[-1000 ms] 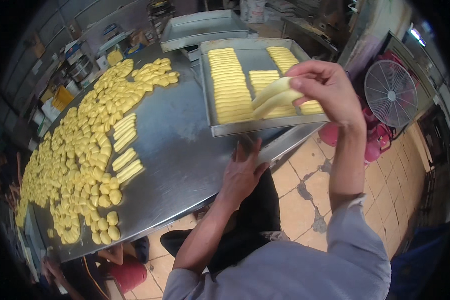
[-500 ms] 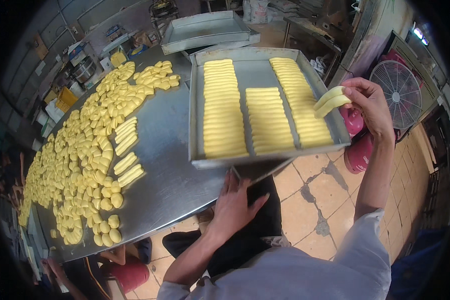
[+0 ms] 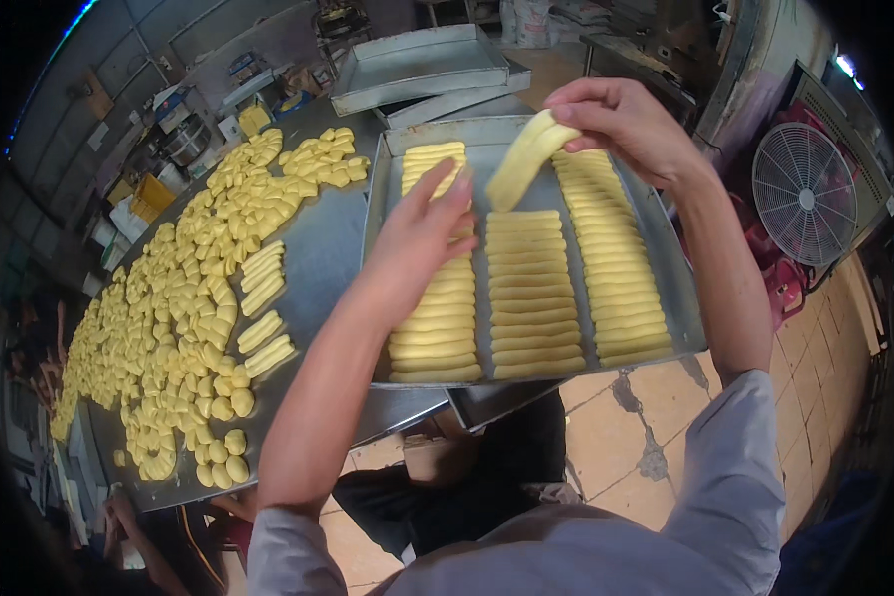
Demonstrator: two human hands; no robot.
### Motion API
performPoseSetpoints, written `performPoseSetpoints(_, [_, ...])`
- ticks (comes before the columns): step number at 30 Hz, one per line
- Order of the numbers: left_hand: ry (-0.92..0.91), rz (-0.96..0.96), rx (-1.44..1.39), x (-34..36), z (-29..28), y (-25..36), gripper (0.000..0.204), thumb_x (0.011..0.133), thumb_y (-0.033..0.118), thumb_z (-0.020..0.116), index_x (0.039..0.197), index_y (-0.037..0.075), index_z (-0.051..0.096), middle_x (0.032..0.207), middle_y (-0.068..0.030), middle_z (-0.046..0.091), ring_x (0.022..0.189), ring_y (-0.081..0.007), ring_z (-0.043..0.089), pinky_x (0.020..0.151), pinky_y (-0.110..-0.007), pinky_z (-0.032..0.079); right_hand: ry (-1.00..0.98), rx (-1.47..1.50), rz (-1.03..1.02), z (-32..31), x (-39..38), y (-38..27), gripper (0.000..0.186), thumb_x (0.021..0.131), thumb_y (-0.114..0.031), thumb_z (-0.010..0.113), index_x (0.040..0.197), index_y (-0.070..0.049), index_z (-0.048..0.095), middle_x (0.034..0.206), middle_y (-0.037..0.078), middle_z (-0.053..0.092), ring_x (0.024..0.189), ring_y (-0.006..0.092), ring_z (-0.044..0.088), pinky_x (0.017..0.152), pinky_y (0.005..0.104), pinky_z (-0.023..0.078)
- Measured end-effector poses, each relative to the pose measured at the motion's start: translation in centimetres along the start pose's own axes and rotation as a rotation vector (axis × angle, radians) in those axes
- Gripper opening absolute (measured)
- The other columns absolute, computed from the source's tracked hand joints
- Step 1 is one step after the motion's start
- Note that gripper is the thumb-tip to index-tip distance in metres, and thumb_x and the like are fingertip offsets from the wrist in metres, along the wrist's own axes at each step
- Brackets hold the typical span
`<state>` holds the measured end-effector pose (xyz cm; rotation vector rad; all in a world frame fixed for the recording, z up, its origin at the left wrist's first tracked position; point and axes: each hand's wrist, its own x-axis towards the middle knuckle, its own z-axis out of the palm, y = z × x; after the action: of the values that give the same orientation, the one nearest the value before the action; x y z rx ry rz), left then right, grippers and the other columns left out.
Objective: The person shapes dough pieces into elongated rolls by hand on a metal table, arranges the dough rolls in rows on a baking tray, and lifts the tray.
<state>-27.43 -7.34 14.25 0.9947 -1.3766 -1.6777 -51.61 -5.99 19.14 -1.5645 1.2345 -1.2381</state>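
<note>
Pinched between the thumb and fingers of my right hand [image 3: 621, 129], yellow dough strips [image 3: 528, 164] hang over the upper end of the middle row; how many there are is hard to make out. Below them lies a large metal tray [image 3: 668, 273] with three rows of dough strips laid side by side, the middle row [image 3: 528, 298] shorter than the other two. My left hand [image 3: 419, 238] is over the left row [image 3: 434, 328], its fingers apart and slightly blurred, holding nothing.
Cut dough pieces [image 3: 174, 308] cover the left of the metal table [image 3: 318, 243], with several rolled strips [image 3: 263, 278] beside them. More trays [image 3: 422, 70] are stacked behind. A round fan [image 3: 805, 194] stands at right. Another person's arm [image 3: 134, 536] shows at lower left.
My right hand has carried the dough strips leftward from the tray's right edge to above the middle row. My left hand has risen from below the tray's front edge to over the left row.
</note>
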Motion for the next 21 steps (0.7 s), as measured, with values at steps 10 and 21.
performPoseSetpoints(10, [-0.17,-0.033,-0.068,12.1,0.3,-5.0,0.04,0.091,0.013,0.059,0.126,-0.004,0.049,0.102,-0.0124,0.06,0.086,-0.0167,0.063,0.07,-0.024,0.055,0.101,-0.029,0.239,-1.7,3.4,10.0,0.02,0.081,-0.004,0.064,0.099,0.005,0.062,0.09,0.009,0.062,0.073,0.0143,0.063,0.062,0.0226,0.056])
performPoseSetpoints(21, [-0.024,0.258,1.022,14.1,1.5,-8.0,0.025,0.085,0.014,0.063,0.105,0.0,0.066,0.081,-0.0147,0.067,0.067,-0.0198,0.065,0.065,-0.032,0.05,0.07,-0.25,0.362,-1.4,3.8,15.5,0.013,0.076,0.002,0.06,0.088,0.004,0.063,0.083,0.007,0.062,0.068,0.0152,0.063,0.06,0.0257,0.056])
